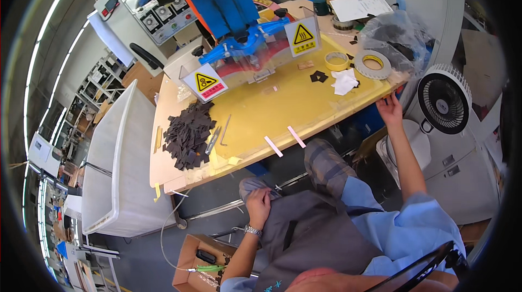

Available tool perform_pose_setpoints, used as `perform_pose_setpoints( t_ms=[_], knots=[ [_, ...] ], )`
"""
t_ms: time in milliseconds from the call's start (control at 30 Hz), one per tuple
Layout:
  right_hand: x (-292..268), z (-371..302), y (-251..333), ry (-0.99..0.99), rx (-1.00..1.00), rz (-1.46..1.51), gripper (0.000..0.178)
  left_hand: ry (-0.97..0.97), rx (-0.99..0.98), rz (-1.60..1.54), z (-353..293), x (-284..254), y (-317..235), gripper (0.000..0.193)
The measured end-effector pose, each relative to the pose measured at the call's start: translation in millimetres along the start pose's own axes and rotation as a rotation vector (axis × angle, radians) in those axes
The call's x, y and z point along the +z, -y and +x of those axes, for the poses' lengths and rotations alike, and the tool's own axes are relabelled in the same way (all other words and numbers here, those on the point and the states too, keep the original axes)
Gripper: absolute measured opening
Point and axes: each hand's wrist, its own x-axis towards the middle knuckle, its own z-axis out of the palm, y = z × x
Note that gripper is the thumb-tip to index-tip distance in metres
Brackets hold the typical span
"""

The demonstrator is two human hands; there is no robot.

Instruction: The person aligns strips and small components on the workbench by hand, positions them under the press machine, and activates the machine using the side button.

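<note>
My left hand point(258, 206), with a metal watch on its wrist, rests on my lap, its fingers loosely curled and nothing visible in them. To the right, my right hand point(390, 109) reaches to the table's near right edge, palm up with fingers stretched against the rim. It holds nothing that I can see. Close to it lie a white roll of tape point(373, 64), a yellow roll of tape point(336, 61) and a crumpled white piece point(345, 81). A blue press point(239, 47) with clear guards and warning signs stands over the yellow tabletop point(255, 115).
At the table's left lies a heap of small black pieces point(189, 135), beside a cutter knife point(213, 141) and a hex key point(225, 130). Two pale strips point(273, 146) overhang the front edge. A fan point(443, 99) stands right, a white bin point(117, 167) left, a cardboard box point(190, 259) below.
</note>
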Motion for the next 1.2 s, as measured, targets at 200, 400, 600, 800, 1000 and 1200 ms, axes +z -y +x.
perform_pose_setpoints(
  t_ms=[200,400,600,800,1000,1200],
  knots=[
    [1,-7,4,0.014,0.01,0.05,0.041,0.016,-0.02,-0.005,0,2,-7,0.011],
    [3,-10,8,0.014,0.027,0.017,0.042,0.01,-0.012,-0.022,0,3,-8,0.008],
    [6,-18,0,0.052,0.0,0.028,0.043,-0.001,-0.015,-0.016,1,2,-10,0.008],
    [8,-15,-1,0.024,0.014,0.07,0.044,-0.018,-0.011,-0.004,1,2,-9,0.007],
    [7,-13,3,0.001,0.036,0.079,0.042,-0.015,-0.006,-0.008,2,2,-10,0.007],
    [11,-13,2,0.001,-0.001,-0.008,0.041,0.0,-0.032,-0.016,1,1,-10,0.008]
  ],
)
